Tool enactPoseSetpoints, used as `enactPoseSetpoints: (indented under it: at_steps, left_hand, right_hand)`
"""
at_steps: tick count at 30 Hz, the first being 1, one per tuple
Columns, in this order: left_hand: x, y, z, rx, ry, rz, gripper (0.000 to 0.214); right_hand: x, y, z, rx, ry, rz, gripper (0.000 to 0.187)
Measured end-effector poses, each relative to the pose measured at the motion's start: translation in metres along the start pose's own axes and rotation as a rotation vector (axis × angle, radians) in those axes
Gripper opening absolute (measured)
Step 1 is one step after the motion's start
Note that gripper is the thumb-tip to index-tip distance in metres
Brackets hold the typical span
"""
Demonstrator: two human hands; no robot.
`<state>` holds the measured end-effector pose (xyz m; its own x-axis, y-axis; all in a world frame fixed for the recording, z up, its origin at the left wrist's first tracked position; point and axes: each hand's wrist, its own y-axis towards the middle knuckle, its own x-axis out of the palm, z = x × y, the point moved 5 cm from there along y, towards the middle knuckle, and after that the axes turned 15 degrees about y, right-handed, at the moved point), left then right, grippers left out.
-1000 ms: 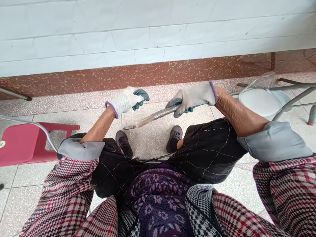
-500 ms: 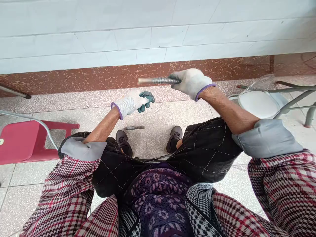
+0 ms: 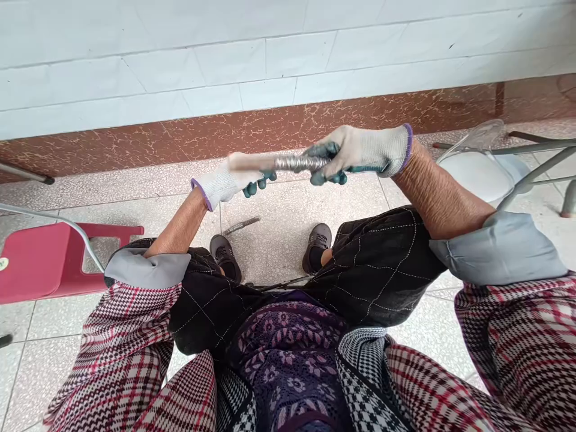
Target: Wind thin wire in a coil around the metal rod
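My right hand [image 3: 335, 157], in a white glove with dark green fingers, is closed around a wire-wound stick [image 3: 297, 163]. Silver wire covers its middle, and its pale left end is blurred. That end passes in front of my gloved left hand [image 3: 238, 180], whose fingers are curled. Whether the two touch, or what those fingers hold, I cannot make out. Below my left hand, near the left shoe, a thin grey rod [image 3: 242, 225] appears tilted, on or just above the floor.
A red plastic stool [image 3: 33, 261] stands at the left, with a metal tube beside it. At the right is a white-seated chair [image 3: 477, 174] with metal legs. A tiled wall [image 3: 279, 63] with a brown marbled base runs along the front. My shoes [image 3: 319, 243] rest on speckled tiles.
My left hand has moved slightly left, and the stick's pale end has swung left and down across it. My right wrist has turned. The grey rod has tilted, its right end higher.
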<state>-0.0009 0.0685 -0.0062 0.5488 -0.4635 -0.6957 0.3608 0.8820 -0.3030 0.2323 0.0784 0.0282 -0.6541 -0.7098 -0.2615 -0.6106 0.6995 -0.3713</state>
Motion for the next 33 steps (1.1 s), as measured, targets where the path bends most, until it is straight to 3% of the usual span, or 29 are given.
enactPoseSetpoints:
  at_steps: [3,7,9,12,14,16,18,21,24,27,33]
  left_hand:
    - [-0.001,0.003,0.000,0.032,-0.056,0.026,0.022]
    - [-0.002,0.003,0.001,0.048,-0.104,0.044,0.022]
    - [-0.003,0.001,0.003,0.036,-0.116,0.056,0.019]
    - [-0.002,-0.001,0.008,0.072,-0.162,0.032,0.022]
    - [-0.001,-0.003,0.011,0.097,-0.200,0.014,0.026]
    - [-0.002,-0.005,0.011,0.081,-0.212,0.022,0.026]
    - [-0.004,-0.006,0.009,0.041,-0.184,0.049,0.025]
    - [-0.005,-0.006,0.005,0.011,-0.115,0.049,0.024]
    - [-0.004,-0.003,0.003,0.009,-0.091,0.027,0.022]
    - [-0.003,0.002,0.000,0.032,-0.100,0.044,0.019]
    - [0.001,0.005,-0.002,0.041,-0.117,0.063,0.026]
  right_hand:
    - [-0.002,0.001,-0.014,-0.097,0.046,0.115,0.037]
    - [0.005,0.011,-0.020,-0.130,0.021,0.159,0.059]
    - [0.004,0.017,-0.021,-0.123,0.012,0.241,0.063]
    - [-0.004,0.023,-0.022,-0.085,-0.108,0.428,0.057]
    - [-0.009,0.025,-0.021,-0.026,-0.372,0.497,0.045]
    - [-0.009,0.026,-0.019,0.051,-0.671,0.463,0.037]
    - [-0.006,0.026,-0.011,0.130,-0.810,0.331,0.034]
    - [0.002,0.020,0.003,0.236,-0.776,0.124,0.027]
    - [0.005,0.011,0.014,0.278,-0.610,0.010,0.028]
    - [-0.001,0.006,0.019,0.293,-0.469,-0.012,0.030]
    - [-0.014,0.004,0.027,0.318,-0.324,0.100,0.027]
